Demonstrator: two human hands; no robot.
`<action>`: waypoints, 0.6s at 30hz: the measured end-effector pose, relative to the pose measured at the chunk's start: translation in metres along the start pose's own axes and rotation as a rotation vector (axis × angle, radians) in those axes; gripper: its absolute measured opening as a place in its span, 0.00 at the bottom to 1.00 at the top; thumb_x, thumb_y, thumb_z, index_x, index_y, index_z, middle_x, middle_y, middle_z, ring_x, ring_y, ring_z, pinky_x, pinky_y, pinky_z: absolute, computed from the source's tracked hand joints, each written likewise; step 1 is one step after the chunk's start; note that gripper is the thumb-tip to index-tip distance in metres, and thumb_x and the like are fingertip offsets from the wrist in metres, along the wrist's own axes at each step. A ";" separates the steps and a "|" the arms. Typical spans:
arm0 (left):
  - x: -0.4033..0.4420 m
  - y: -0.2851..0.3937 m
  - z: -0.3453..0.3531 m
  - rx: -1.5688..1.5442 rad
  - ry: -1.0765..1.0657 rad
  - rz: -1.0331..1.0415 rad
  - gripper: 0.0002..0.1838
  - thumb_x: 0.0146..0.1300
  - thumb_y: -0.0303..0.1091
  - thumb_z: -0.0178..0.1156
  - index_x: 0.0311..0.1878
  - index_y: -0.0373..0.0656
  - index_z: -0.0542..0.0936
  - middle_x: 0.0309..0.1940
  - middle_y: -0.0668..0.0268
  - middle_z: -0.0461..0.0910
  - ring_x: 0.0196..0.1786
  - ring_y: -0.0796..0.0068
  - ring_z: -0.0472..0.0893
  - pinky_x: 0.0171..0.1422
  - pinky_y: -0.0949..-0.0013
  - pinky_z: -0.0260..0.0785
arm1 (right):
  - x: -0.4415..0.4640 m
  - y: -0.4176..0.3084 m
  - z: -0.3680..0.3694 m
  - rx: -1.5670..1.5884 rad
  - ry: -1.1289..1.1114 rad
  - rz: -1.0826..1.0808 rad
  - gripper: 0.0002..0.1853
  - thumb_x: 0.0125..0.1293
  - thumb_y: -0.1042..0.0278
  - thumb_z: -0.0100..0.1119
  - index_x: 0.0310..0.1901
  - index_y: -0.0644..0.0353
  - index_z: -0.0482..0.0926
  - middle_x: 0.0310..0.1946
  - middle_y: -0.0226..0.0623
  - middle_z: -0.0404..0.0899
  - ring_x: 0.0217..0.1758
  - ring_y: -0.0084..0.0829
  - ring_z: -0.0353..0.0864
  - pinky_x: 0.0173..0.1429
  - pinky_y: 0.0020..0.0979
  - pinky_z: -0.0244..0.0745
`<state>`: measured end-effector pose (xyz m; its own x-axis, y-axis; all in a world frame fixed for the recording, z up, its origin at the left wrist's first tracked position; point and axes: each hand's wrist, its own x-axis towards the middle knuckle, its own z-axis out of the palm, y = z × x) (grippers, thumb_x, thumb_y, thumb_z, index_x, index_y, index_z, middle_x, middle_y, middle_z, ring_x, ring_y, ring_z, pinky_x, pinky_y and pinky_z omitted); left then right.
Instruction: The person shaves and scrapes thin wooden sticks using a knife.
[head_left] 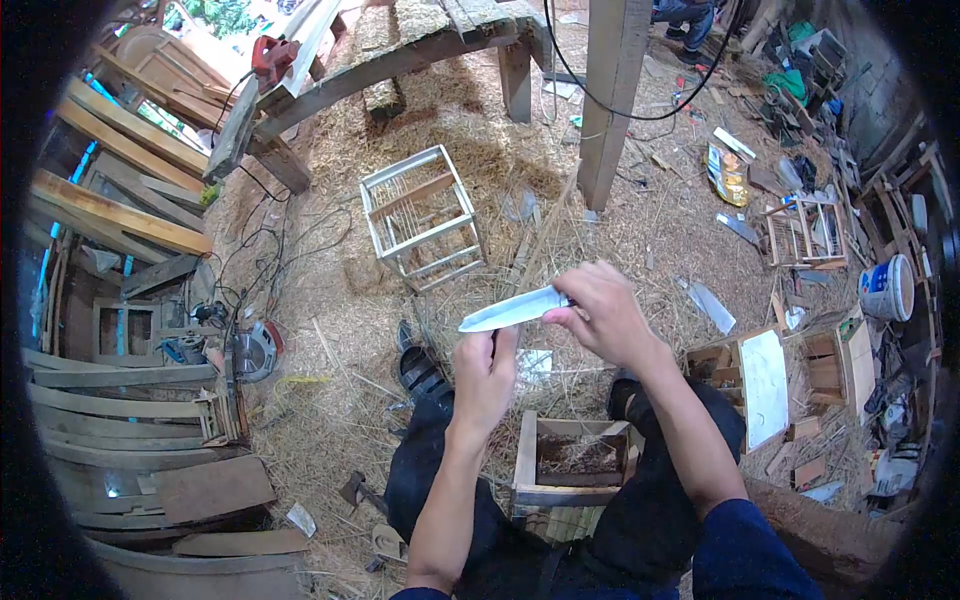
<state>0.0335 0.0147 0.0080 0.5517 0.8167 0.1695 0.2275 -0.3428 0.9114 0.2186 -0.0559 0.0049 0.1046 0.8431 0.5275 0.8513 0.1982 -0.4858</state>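
Observation:
My right hand [603, 312] is closed round the handle of a knife [512, 309]. The broad, pale blade points left and lies across the top of my left hand [484, 373]. That left hand is closed with the thumb up, just under the blade; what it grips, if anything, is hidden or too thin to name. Between my knees stands a wooden box frame [525, 450], open at the top. A slatted wooden cage [420, 215] rests on the floor ahead of my hands.
A wooden post [612, 100] rises ahead on the right, near a workbench [390, 75]. On the left lie a circular saw [257, 352] and stacked boards [130, 225]. Wooden boxes [763, 385] and a white bucket [886, 288] stand right. Shavings cover the floor. Another person's legs [688, 22] show far back.

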 end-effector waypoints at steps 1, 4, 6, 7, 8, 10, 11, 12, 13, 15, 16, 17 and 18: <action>0.000 0.008 -0.006 0.041 -0.028 -0.093 0.11 0.74 0.32 0.54 0.44 0.32 0.80 0.23 0.58 0.77 0.23 0.67 0.73 0.30 0.61 0.63 | 0.003 0.002 -0.007 -0.060 -0.033 0.003 0.21 0.64 0.47 0.63 0.37 0.60 0.76 0.28 0.38 0.74 0.34 0.41 0.74 0.43 0.38 0.66; 0.006 -0.006 -0.005 0.109 -0.005 0.004 0.14 0.75 0.35 0.54 0.41 0.32 0.80 0.19 0.59 0.73 0.20 0.69 0.70 0.28 0.60 0.60 | 0.004 0.008 -0.004 -0.129 -0.033 -0.002 0.20 0.65 0.48 0.63 0.38 0.60 0.77 0.29 0.37 0.74 0.34 0.40 0.74 0.43 0.37 0.65; 0.007 -0.005 -0.004 0.109 0.008 -0.005 0.15 0.76 0.37 0.54 0.40 0.33 0.80 0.19 0.59 0.72 0.20 0.72 0.68 0.27 0.61 0.59 | 0.006 0.008 -0.001 -0.125 0.003 -0.007 0.21 0.67 0.47 0.60 0.38 0.61 0.77 0.28 0.39 0.74 0.33 0.40 0.73 0.41 0.39 0.65; 0.009 -0.003 -0.004 0.077 0.010 -0.016 0.15 0.76 0.37 0.54 0.41 0.33 0.80 0.19 0.60 0.71 0.20 0.73 0.68 0.27 0.62 0.59 | 0.008 0.009 0.000 -0.126 0.024 -0.006 0.22 0.68 0.46 0.59 0.38 0.61 0.77 0.28 0.39 0.74 0.32 0.41 0.73 0.40 0.39 0.64; 0.010 -0.002 -0.004 0.044 0.010 -0.026 0.15 0.76 0.37 0.54 0.41 0.34 0.79 0.18 0.60 0.71 0.20 0.74 0.67 0.27 0.63 0.59 | 0.008 0.017 -0.001 -0.079 0.149 0.123 0.21 0.70 0.48 0.58 0.38 0.62 0.77 0.28 0.40 0.74 0.32 0.41 0.74 0.39 0.40 0.65; 0.005 -0.004 -0.004 -0.052 -0.041 -0.010 0.15 0.78 0.39 0.53 0.42 0.35 0.78 0.18 0.64 0.68 0.21 0.77 0.67 0.27 0.65 0.60 | 0.014 0.038 -0.012 0.021 0.392 0.379 0.19 0.73 0.51 0.57 0.39 0.62 0.77 0.27 0.42 0.74 0.31 0.41 0.75 0.38 0.41 0.66; 0.000 -0.007 -0.002 -0.074 -0.077 -0.027 0.15 0.78 0.39 0.52 0.43 0.36 0.78 0.18 0.65 0.67 0.21 0.79 0.67 0.27 0.66 0.60 | 0.021 0.047 -0.031 -0.036 0.473 0.653 0.17 0.75 0.54 0.54 0.39 0.63 0.77 0.27 0.43 0.75 0.30 0.42 0.76 0.37 0.41 0.68; -0.002 -0.011 -0.001 -0.093 -0.114 -0.042 0.15 0.79 0.40 0.52 0.43 0.36 0.78 0.18 0.66 0.67 0.22 0.80 0.67 0.28 0.67 0.60 | 0.030 0.048 -0.051 -0.091 0.554 0.929 0.16 0.77 0.57 0.52 0.39 0.63 0.76 0.27 0.45 0.76 0.30 0.43 0.77 0.37 0.41 0.69; 0.000 -0.019 0.002 -0.098 -0.114 -0.015 0.16 0.80 0.42 0.50 0.48 0.38 0.78 0.21 0.68 0.68 0.25 0.82 0.67 0.30 0.70 0.61 | 0.024 0.052 -0.052 -0.108 0.521 0.831 0.16 0.77 0.56 0.51 0.40 0.64 0.77 0.27 0.45 0.76 0.31 0.44 0.77 0.38 0.41 0.69; 0.008 -0.019 -0.001 -0.148 -0.088 -0.159 0.15 0.80 0.42 0.49 0.53 0.40 0.76 0.22 0.69 0.69 0.26 0.84 0.67 0.31 0.72 0.61 | 0.004 0.054 -0.049 -0.156 0.453 0.625 0.18 0.79 0.55 0.49 0.40 0.64 0.77 0.29 0.45 0.77 0.33 0.45 0.78 0.41 0.41 0.71; 0.015 -0.018 0.001 -0.178 -0.070 -0.228 0.16 0.80 0.43 0.49 0.56 0.41 0.75 0.23 0.70 0.69 0.27 0.85 0.67 0.32 0.73 0.61 | 0.002 0.051 -0.049 -0.170 0.392 0.578 0.19 0.78 0.53 0.49 0.42 0.64 0.77 0.30 0.46 0.77 0.35 0.46 0.78 0.42 0.43 0.71; 0.021 -0.016 0.005 -0.228 -0.064 -0.226 0.17 0.80 0.43 0.49 0.61 0.42 0.73 0.23 0.71 0.69 0.27 0.85 0.67 0.32 0.74 0.61 | 0.001 0.044 -0.043 -0.181 0.329 0.539 0.20 0.78 0.51 0.48 0.43 0.63 0.78 0.31 0.46 0.78 0.37 0.48 0.78 0.44 0.45 0.71; 0.025 -0.013 0.007 -0.269 -0.068 -0.233 0.19 0.80 0.43 0.48 0.65 0.43 0.70 0.23 0.72 0.68 0.26 0.85 0.66 0.31 0.75 0.60 | 0.002 0.037 -0.035 -0.186 0.265 0.514 0.22 0.78 0.49 0.47 0.44 0.63 0.78 0.33 0.47 0.79 0.39 0.50 0.79 0.45 0.47 0.71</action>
<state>0.0498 0.0368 -0.0024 0.5645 0.8224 -0.0712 0.1393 -0.0099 0.9902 0.2685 -0.0638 0.0122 0.6303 0.6496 0.4251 0.7308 -0.3118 -0.6072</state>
